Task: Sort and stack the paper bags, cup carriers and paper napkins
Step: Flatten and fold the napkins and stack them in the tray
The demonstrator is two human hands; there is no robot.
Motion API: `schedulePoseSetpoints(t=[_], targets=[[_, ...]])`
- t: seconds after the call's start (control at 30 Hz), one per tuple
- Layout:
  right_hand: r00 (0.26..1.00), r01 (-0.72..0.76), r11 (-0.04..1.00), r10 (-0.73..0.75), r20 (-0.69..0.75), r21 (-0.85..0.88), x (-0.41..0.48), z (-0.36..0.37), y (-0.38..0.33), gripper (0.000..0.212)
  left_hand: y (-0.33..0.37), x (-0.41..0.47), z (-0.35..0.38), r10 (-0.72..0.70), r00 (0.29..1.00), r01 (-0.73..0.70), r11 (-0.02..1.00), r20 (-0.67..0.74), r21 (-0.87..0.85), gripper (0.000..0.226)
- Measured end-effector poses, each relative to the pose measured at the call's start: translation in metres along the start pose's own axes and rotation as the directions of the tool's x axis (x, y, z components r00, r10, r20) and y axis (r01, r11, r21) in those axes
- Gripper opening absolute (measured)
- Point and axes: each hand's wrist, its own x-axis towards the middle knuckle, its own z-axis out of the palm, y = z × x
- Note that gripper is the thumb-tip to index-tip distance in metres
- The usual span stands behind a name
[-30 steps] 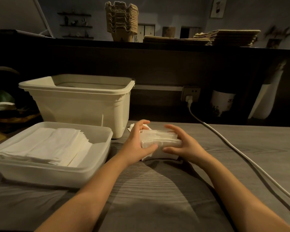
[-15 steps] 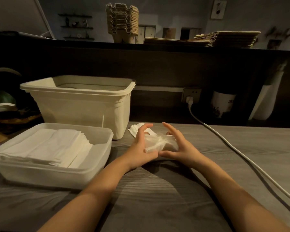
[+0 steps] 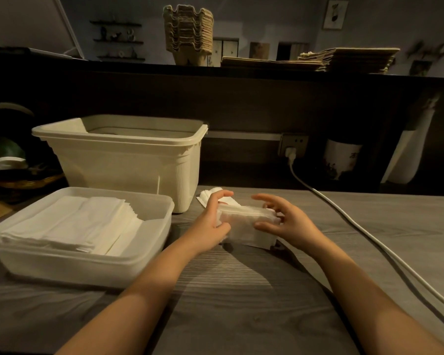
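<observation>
A grey desk (image 3: 241, 303) carries two white containers at its left edge: one deep bin (image 3: 128, 162) at the back and one shallow tray (image 3: 87, 267) in front of it, just beside it. The tray holds a single fanned pile (image 3: 69, 224) of napkins. On the dark ledge (image 3: 139, 70) behind the desk are two flat heaps of bags (image 3: 344, 58) and, to their left, one upright nest of carriers (image 3: 189, 32). One white cable (image 3: 356, 226) runs from a wall socket across the desk's right side.

Both bare forearms reach in from the near edge and meet at the desk's middle. The left hand (image 3: 210, 221) wraps curled fingers over the left end of one napkin bundle (image 3: 244, 221), thumb on its near face. The right hand (image 3: 287, 221) cups the right end, thumb against the near face and fingers spread and bent over the far side, the forefinger lifted above the top. The bundle's lower edge sits at the desk. One loose napkin (image 3: 210, 194) lies just behind the left hand, beside the bin.
</observation>
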Motion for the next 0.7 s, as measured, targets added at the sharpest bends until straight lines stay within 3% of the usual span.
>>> schedulePoseSetpoints(t=[0.1,0.23,0.33,0.53,0.7], targets=[[0.996,-0.078,0.997,0.077,0.042,0.017,0.0014,0.0005,0.0018,0.060,0.0001,0.0001,0.0017,0.004,1.000,-0.004,1.000,0.007,0.000,0.063],[0.991,-0.055,0.998,0.058,0.118,-0.026,0.0036,0.0011,0.0022,0.035,-0.0016,0.0005,0.0024,0.003,1.000,-0.003,1.000,0.013,0.023,0.061],[0.989,-0.061,0.998,0.058,0.134,0.020,0.0019,0.0002,0.0019,0.032,-0.0017,0.0000,0.0017,0.000,1.000,-0.001,1.000,0.007,0.026,0.062],[0.990,-0.047,0.996,0.037,0.139,0.071,0.0008,-0.0017,0.0034,0.035,-0.0053,-0.0005,-0.0007,0.033,0.999,-0.032,0.999,0.028,-0.042,0.091],[0.985,-0.046,0.996,0.033,0.171,0.072,0.0002,-0.0052,0.0042,0.047,-0.0059,0.0002,-0.0017,0.038,0.998,-0.032,0.994,0.051,-0.106,0.078]])
